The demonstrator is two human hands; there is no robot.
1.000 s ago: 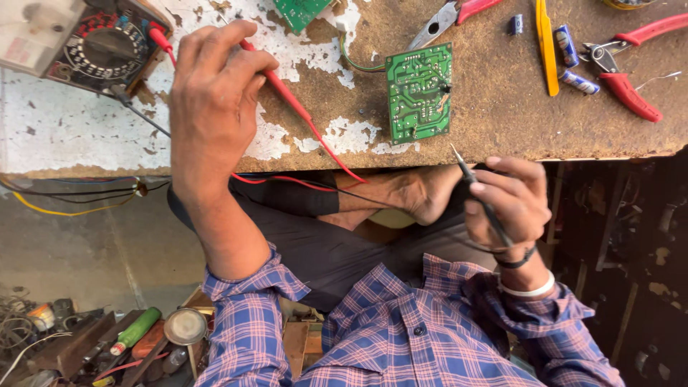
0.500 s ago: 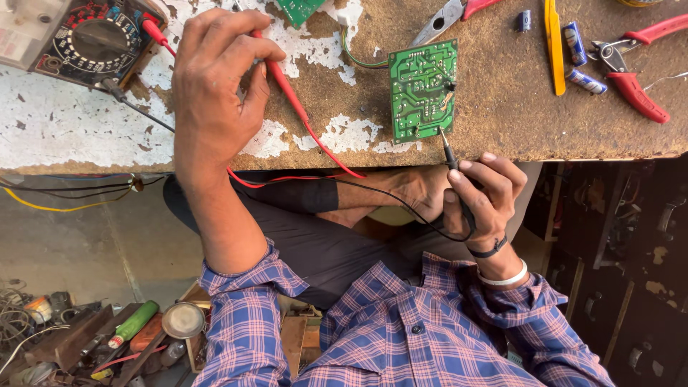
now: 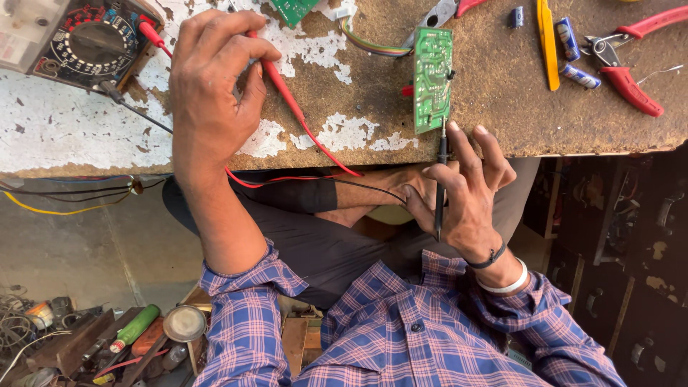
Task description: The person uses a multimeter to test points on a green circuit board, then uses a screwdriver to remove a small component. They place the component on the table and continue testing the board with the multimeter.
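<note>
My left hand (image 3: 215, 86) rests on the worn tabletop and pinches a red test probe (image 3: 287, 100), whose red lead trails down over the table edge. My right hand (image 3: 466, 193), with bands on its wrist, holds a black test probe (image 3: 441, 172) upright at the table edge. The black probe's tip touches the near edge of a green circuit board (image 3: 433, 79). A dial multimeter (image 3: 86, 43) sits at the far left of the table, with the leads plugged into it.
Red-handled pliers (image 3: 631, 79), a yellow tool (image 3: 548, 43) and small blue cylinders (image 3: 570, 36) lie at the right of the table. A coloured ribbon cable (image 3: 373, 46) runs to the board. Tools and wire clutter the floor at lower left, including a green-handled one (image 3: 136, 326).
My right hand has risen from below the table edge and brought the black probe's tip up to the circuit board. My left hand keeps the red probe in about the same place.
</note>
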